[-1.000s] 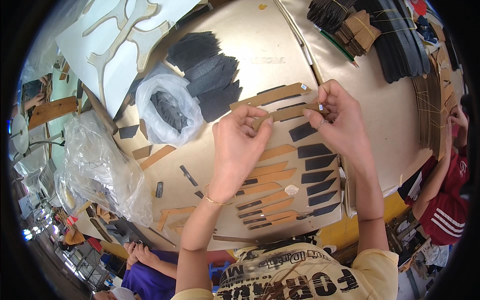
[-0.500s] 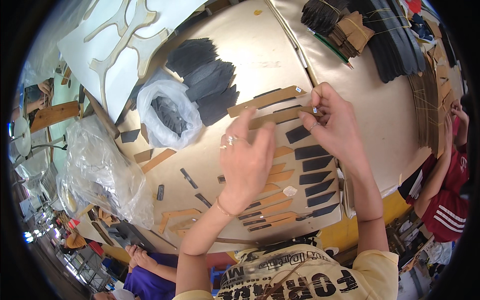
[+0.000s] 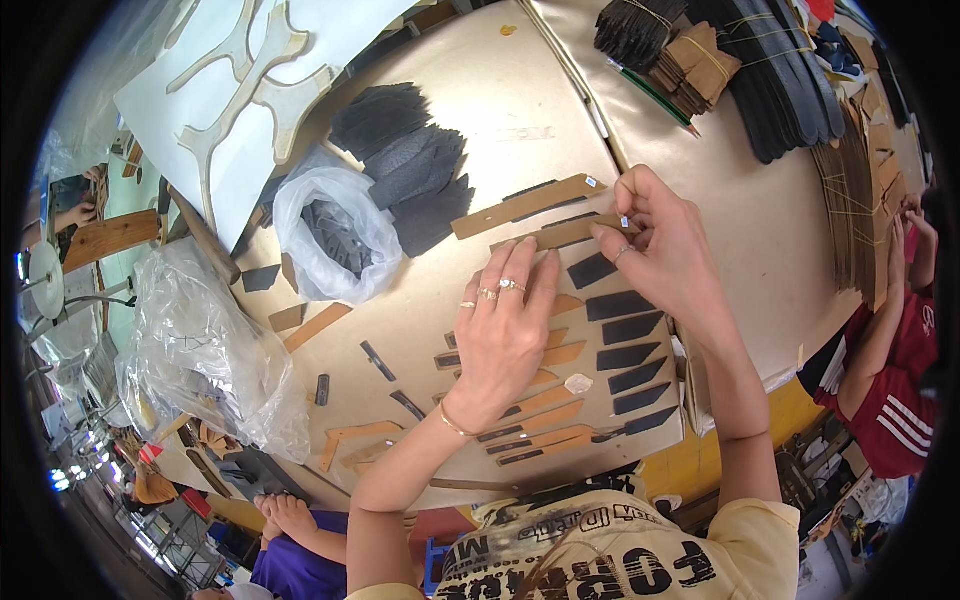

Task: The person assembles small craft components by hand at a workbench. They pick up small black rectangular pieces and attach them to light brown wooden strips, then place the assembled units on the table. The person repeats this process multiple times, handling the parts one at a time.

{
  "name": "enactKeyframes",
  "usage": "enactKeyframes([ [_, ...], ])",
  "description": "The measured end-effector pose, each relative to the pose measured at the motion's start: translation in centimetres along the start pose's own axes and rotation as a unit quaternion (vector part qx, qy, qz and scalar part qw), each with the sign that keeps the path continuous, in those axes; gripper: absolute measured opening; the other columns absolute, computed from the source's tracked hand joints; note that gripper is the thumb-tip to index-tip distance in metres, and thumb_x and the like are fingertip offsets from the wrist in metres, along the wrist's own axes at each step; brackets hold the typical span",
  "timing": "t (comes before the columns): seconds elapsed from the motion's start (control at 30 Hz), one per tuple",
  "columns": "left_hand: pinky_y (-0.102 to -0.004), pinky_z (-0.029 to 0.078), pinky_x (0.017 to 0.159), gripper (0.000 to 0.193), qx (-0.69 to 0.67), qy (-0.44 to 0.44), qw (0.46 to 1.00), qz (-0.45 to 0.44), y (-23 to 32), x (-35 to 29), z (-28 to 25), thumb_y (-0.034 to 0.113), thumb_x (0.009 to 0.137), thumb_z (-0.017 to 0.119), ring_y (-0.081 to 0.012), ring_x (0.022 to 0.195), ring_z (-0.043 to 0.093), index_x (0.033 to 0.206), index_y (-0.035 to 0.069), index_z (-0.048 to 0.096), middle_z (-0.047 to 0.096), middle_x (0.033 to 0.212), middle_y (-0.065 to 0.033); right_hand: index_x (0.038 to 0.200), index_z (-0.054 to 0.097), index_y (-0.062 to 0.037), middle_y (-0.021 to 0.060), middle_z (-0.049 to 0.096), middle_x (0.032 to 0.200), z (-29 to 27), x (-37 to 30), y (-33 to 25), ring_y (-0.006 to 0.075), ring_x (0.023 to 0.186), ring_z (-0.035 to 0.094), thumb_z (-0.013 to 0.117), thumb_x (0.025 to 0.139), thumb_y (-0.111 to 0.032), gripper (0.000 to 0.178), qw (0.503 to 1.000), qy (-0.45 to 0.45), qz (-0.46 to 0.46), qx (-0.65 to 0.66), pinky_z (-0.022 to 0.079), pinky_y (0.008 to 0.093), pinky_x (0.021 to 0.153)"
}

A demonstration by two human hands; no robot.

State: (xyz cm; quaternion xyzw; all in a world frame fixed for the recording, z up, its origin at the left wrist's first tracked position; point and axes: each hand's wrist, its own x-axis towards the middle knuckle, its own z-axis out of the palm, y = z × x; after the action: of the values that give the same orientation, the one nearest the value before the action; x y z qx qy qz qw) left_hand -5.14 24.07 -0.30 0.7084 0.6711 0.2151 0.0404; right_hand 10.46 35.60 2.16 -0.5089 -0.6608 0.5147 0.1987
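Note:
A brown leather-like strip (image 3: 566, 232) with a dark layer along its edge lies on the table between my hands. My right hand (image 3: 668, 250) pinches its right end, beside a small white label. My left hand (image 3: 502, 325) lies palm down, fingers stretched out, with the fingertips on the strip's left part. Just beyond is a similar brown strip (image 3: 525, 207) with a dark piece under it and a white label. Close to my right wrist, several black pointed pieces (image 3: 618, 306) lie in a column. Thin tan strips (image 3: 540, 412) lie beside them, partly covered by my left hand.
A white plastic bag (image 3: 383, 262) of dark pieces stands left of a black stack (image 3: 405, 165). Pale curved templates (image 3: 270, 55) rest on a white sheet at far left. Bundled black strips (image 3: 770, 80) and a green pencil (image 3: 655, 100) lie far right. Co-workers sit at both sides.
My left hand's fingers have drawn closer together and settled on the strip's left part. My right hand keeps its pinch, almost unmoved. The view has shifted slightly.

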Motion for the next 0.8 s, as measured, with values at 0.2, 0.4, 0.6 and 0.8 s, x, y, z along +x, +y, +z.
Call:
enactKeyframes([
  [0.2, -0.0395, 0.052, 0.092, 0.031, 0.003, -0.008, 1.000, -0.006, 0.2, 0.0, 0.2, 0.010, 0.082, 0.065, -0.0280, 0.116, 0.061, 0.111, 0.004, 0.070, 0.061, 0.124, -0.0113, 0.091, 0.048, -0.0029, 0.0073, 0.059, 0.074, 0.1, -1.2, -1.6, 0.0240, 0.064, 0.062, 0.067, 0.083, 0.001, 0.021, 0.997, 0.011, -0.006, -0.070, 0.049, 0.0371, 0.061],
  [0.4, -0.0380, 0.053, 0.091, 0.029, -0.007, -0.019, 0.999, -0.027, 0.5, 0.0, -0.1, 0.010, 0.081, 0.065, -0.0280, 0.114, 0.062, 0.108, 0.004, 0.070, 0.060, 0.123, -0.0113, 0.087, 0.052, -0.0080, 0.0045, 0.057, 0.072, 1.6, -3.2, -2.6, 0.0281, 0.067, 0.060, 0.068, 0.080, -0.001, 0.019, 0.954, 0.042, -0.245, -0.169, 0.047, 0.0394, 0.062],
  [0.6, -0.0363, 0.055, 0.082, 0.032, -0.002, 0.006, 1.000, -0.030, 0.4, 0.3, -0.1, 0.005, 0.074, 0.075, -0.0277, 0.105, 0.065, 0.105, 0.009, 0.073, 0.061, 0.118, -0.0081, 0.086, 0.047, -0.0042, 0.0063, 0.054, 0.069, 1.2, -1.8, -1.2, 0.0230, 0.059, 0.055, 0.069, 0.085, 0.000, 0.023, 0.986, 0.089, -0.122, -0.068, 0.047, 0.0327, 0.058],
  [0.8, -0.0363, 0.055, 0.083, 0.034, -0.003, -0.002, 0.999, -0.033, 0.5, 0.2, -0.1, 0.006, 0.074, 0.075, -0.0280, 0.107, 0.065, 0.109, 0.010, 0.072, 0.060, 0.119, -0.0085, 0.086, 0.043, -0.0038, 0.0049, 0.047, 0.067, 0.6, -1.3, 0.1, 0.0123, 0.061, 0.047, 0.069, 0.088, 0.002, 0.027, 0.996, 0.057, -0.054, -0.042, 0.048, 0.0263, 0.061],
])
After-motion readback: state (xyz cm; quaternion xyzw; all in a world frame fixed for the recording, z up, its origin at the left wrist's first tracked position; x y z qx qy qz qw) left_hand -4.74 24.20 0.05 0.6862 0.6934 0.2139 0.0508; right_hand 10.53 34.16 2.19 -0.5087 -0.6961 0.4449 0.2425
